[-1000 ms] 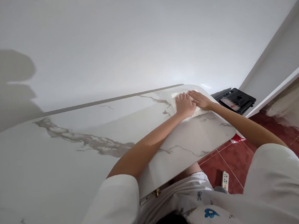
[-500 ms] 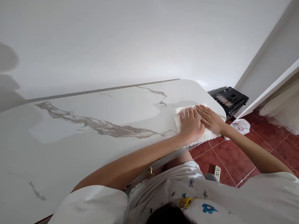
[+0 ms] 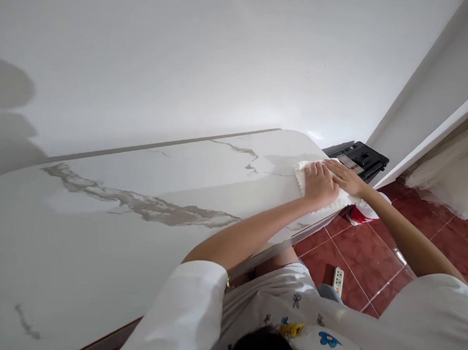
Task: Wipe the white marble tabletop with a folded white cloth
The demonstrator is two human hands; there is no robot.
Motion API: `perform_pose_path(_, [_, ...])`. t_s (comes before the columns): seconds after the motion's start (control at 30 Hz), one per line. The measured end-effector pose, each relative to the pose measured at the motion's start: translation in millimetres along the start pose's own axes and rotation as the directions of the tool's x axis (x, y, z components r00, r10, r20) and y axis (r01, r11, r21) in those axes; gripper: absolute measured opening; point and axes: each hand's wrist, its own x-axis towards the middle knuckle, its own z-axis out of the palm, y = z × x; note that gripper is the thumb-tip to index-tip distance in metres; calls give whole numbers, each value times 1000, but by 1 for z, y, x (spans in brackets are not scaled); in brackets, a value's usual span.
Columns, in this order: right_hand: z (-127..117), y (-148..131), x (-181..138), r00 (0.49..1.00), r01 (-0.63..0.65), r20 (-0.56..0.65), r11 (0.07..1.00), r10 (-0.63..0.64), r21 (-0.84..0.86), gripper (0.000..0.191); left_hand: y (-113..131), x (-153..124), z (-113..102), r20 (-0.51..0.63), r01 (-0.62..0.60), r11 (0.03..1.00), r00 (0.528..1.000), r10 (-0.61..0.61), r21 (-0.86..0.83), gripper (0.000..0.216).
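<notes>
A white cloth [image 3: 341, 201] with scalloped edges lies spread at the right end of a white marble-patterned tabletop [image 3: 186, 172]. My left hand [image 3: 321, 184] presses down on it with bent fingers, gripping the fabric. Beside it, touching the left, my right hand [image 3: 346, 178] lies flat on the cloth with its fingers stretched out. Part of the cloth is hidden under both hands, and its lower edge reaches the table's front edge.
A white wall [image 3: 195, 61] rises behind the table. Past the right end stands a black case [image 3: 365, 156]. On the red tiled floor [image 3: 349, 247] are a red and white bag [image 3: 359, 216] and a power strip [image 3: 338, 281]. A pale curtain [image 3: 452, 175] hangs at far right.
Both hands and the cloth have slid right along the tabletop, closer to its rounded right end. My left arm reaches further right, and the view has shifted slightly.
</notes>
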Motion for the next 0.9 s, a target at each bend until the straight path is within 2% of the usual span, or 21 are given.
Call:
perform_pose_path(0.23, [10, 46, 65, 1000, -4, 11, 1000, 4, -5, 68, -32, 59, 2, -53, 103, 990, 993, -109, -100, 58])
perform_pose_path(0.37, [22, 66, 113, 996, -86, 11, 996, 86, -17, 73, -67, 100, -1, -19, 222, 961, 974, -228, -164, 59])
perform_pose_path(0.5, [33, 77, 163, 995, -102, 0, 995, 102, -20, 71, -105, 137, 2, -91, 270, 954, 955, -282, -130, 60])
perform_pose_path(0.63, [37, 80, 203, 989, -143, -28, 990, 143, 11, 66, -137, 166, 5, -156, 264, 962, 949, -273, -77, 54])
perform_pose_path(0.73, [36, 76, 221, 986, -162, -30, 986, 163, 36, 58, -154, 180, 4, -145, 242, 968, 958, -249, -63, 48])
perform_pose_path(0.9, [40, 54, 235, 979, -203, -43, 976, 201, -72, 51, -177, 180, -6, -92, 220, 975, 970, -223, -38, 44])
